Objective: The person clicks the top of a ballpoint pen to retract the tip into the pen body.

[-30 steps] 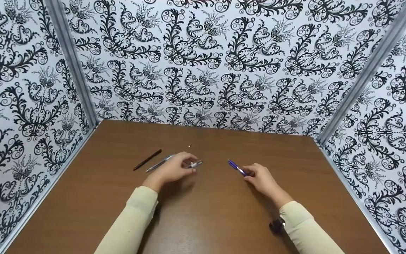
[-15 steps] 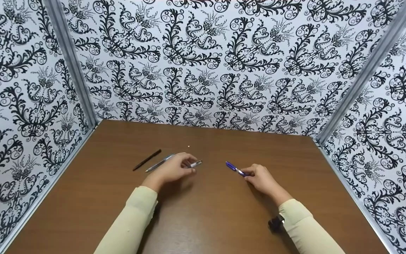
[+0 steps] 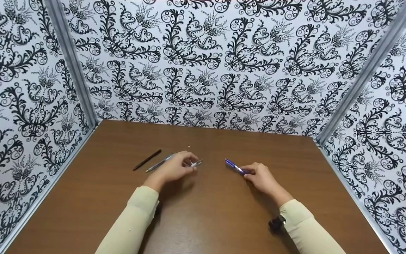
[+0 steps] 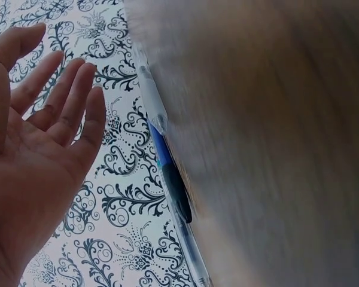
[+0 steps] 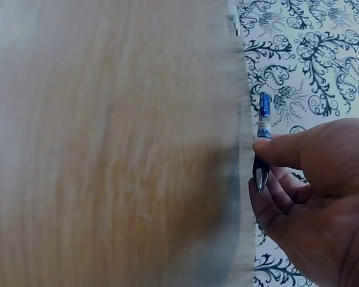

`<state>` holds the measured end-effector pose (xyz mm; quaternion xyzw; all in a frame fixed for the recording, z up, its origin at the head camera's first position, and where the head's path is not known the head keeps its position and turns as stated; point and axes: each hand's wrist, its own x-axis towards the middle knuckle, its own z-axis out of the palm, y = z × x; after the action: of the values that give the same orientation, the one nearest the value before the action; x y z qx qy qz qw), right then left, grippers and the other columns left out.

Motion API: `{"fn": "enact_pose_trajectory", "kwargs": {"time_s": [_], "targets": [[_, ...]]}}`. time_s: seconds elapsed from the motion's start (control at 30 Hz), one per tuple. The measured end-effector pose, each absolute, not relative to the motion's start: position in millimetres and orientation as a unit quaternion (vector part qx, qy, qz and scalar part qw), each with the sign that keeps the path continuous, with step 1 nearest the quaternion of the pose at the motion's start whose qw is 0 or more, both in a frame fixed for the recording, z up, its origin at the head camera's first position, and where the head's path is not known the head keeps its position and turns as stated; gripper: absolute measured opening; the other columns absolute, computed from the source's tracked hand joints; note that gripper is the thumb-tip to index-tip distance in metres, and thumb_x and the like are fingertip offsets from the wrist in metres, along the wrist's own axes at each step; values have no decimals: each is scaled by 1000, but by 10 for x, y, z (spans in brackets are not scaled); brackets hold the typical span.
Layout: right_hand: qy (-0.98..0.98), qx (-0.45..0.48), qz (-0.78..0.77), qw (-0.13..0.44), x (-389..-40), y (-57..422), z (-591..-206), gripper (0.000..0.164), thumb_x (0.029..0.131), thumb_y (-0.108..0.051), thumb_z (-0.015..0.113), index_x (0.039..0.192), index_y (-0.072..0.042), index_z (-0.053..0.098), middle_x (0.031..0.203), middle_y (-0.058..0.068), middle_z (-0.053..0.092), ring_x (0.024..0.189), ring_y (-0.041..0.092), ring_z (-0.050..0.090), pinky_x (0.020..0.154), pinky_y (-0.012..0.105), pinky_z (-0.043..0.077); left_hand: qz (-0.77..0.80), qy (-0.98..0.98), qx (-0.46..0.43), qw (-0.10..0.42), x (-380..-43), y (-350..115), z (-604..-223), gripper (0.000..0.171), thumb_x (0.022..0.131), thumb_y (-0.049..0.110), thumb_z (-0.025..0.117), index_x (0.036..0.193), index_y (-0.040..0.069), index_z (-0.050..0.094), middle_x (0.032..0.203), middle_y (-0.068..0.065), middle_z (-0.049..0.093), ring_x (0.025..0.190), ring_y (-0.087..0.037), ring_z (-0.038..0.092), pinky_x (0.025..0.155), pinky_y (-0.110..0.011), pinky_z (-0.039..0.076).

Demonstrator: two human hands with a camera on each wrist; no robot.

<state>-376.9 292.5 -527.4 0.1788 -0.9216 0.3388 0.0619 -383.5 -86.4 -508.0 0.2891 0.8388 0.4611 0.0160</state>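
Note:
My right hand (image 3: 263, 179) pinches a blue pen (image 3: 234, 165) between thumb and fingertips, over the right middle of the table. In the right wrist view, the blue pen (image 5: 264, 127) has its silver tip pointing back toward the palm. My left hand (image 3: 176, 168) hovers low with loosely bent fingers, beside a clear pen (image 3: 196, 163) with a dark end. The left wrist view shows the left hand (image 4: 54, 125) with fingers spread and nothing in the palm. A grey-blue pen (image 3: 158, 164) lies partly hidden behind that hand, and a black pen (image 3: 147, 160) lies farther left.
The brown wooden table (image 3: 203, 218) is enclosed at the back and both sides by patterned black-and-white walls (image 3: 196, 70). Grey metal posts (image 3: 72, 67) stand at the back corners. A dark wrist device (image 3: 276, 224) sits at the right cuff.
The blue pen has tilted and turned slightly in my right fingers, its far end shifting a little left. My left hand has stayed nearly still.

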Motion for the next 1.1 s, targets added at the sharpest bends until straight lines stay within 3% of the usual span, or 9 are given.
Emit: {"fn": "enact_pose_trajectory", "kwargs": {"time_s": [0.57,0.77,0.93,1.1], "targets": [[-887,193,408,98,-3697,2658,-5166,31,96,9,78,125,-2,82,102,9,74,96,27,73,87,36,61,492,826,269,-63,-3866,-742,-5053,32,100,1,75,132,4,71,119,-16,74,109,-26,72,99,-48,60],[-863,192,451,120,-3652,2523,-5126,32,94,11,78,124,1,81,104,14,76,96,35,75,87,40,61,516,814,255,-82,-3855,-665,-5012,34,100,2,77,134,3,71,117,-13,73,106,-25,73,97,-44,62],[-840,178,496,130,-3621,2409,-5091,31,94,12,78,123,1,82,103,16,78,93,29,74,84,31,60,537,802,245,-92,-3844,-587,-4960,36,100,1,76,136,4,70,117,-15,73,105,-27,74,97,-43,62],[-814,158,540,142,-3596,2307,-5076,31,93,12,79,122,1,82,101,15,79,90,21,72,81,22,56,552,787,250,-111,-3859,-502,-4892,37,100,1,76,137,4,70,117,-16,73,106,-29,73,100,-53,60]]}}
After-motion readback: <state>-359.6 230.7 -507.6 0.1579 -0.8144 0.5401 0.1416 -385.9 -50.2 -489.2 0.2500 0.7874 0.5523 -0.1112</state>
